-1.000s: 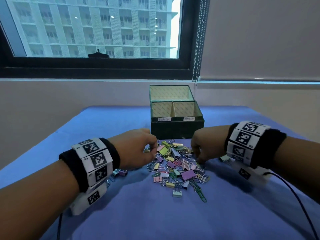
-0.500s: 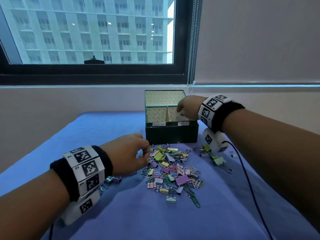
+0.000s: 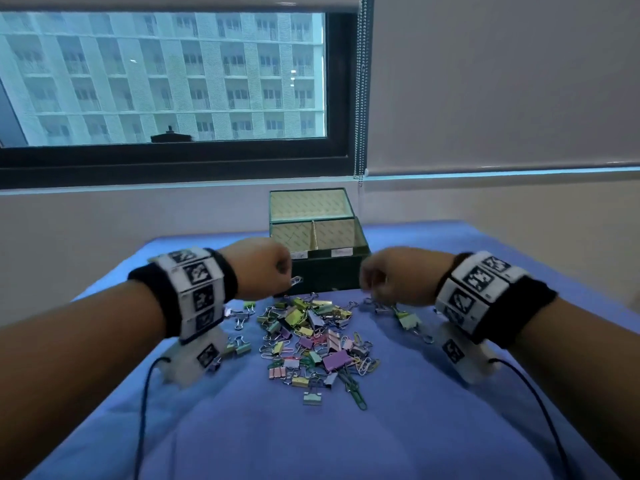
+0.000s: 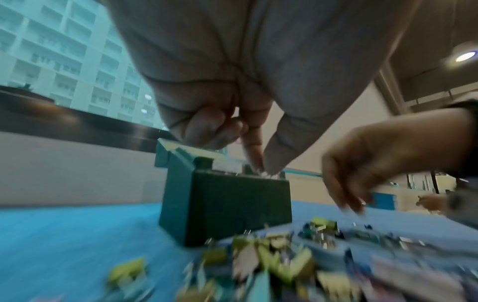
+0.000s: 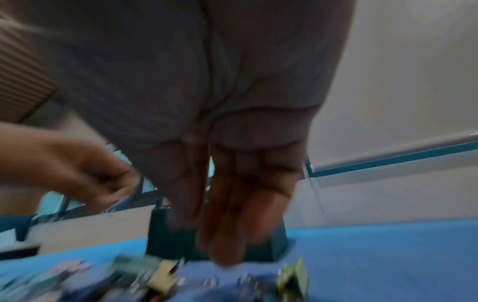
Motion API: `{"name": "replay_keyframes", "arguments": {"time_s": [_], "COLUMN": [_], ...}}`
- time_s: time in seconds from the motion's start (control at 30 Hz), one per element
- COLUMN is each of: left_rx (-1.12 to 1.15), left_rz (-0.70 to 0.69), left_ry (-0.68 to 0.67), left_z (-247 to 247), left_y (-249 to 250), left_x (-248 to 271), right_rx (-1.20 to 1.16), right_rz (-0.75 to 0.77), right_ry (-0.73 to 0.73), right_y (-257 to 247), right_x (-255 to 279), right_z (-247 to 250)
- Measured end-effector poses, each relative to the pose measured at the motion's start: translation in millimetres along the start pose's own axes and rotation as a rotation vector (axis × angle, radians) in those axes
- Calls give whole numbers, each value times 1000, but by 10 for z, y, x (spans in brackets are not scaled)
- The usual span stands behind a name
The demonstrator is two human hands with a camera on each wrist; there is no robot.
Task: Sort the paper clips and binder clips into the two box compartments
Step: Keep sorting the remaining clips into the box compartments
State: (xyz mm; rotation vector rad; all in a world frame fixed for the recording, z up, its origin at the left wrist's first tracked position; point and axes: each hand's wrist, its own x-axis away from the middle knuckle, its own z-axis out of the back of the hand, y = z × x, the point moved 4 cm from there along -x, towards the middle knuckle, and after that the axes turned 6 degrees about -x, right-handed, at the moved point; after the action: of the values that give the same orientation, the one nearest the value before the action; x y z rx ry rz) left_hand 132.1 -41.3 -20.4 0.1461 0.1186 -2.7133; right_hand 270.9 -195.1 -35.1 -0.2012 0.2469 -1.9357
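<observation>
The left hand (image 3: 258, 268) pinches a small silver wire paper clip (image 3: 296, 280) between thumb and forefinger, just before the dark green two-compartment box (image 3: 325, 275). The right hand (image 3: 391, 278) hangs with fingers relaxed, holding nothing, over the mixed pile of pastel binder clips and wire paper clips (image 3: 311, 337) on the blue-covered worktop (image 3: 311, 445). Judged light, stiff and slippery; a binder clip is best taken by its body, a paper clip across its loop.
</observation>
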Motion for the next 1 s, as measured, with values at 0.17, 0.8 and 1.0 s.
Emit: {"name": "replay_keyframes", "arguments": {"time_s": [0.17, 0.8, 1.0], "left_rx": [-53, 68, -244], "left_rz": [43, -267, -565], "left_ry": [109, 115, -228], "left_z": [206, 114, -373], "left_y": [370, 734, 998], "left_x": [-657, -464, -83], "right_rx": [-1, 123, 97], "right_rz": [4, -246, -238], "right_ry": [-122, 20, 86], "right_y": [-106, 325, 250], "right_x": [185, -45, 13], "right_z": [-238, -255, -208]}}
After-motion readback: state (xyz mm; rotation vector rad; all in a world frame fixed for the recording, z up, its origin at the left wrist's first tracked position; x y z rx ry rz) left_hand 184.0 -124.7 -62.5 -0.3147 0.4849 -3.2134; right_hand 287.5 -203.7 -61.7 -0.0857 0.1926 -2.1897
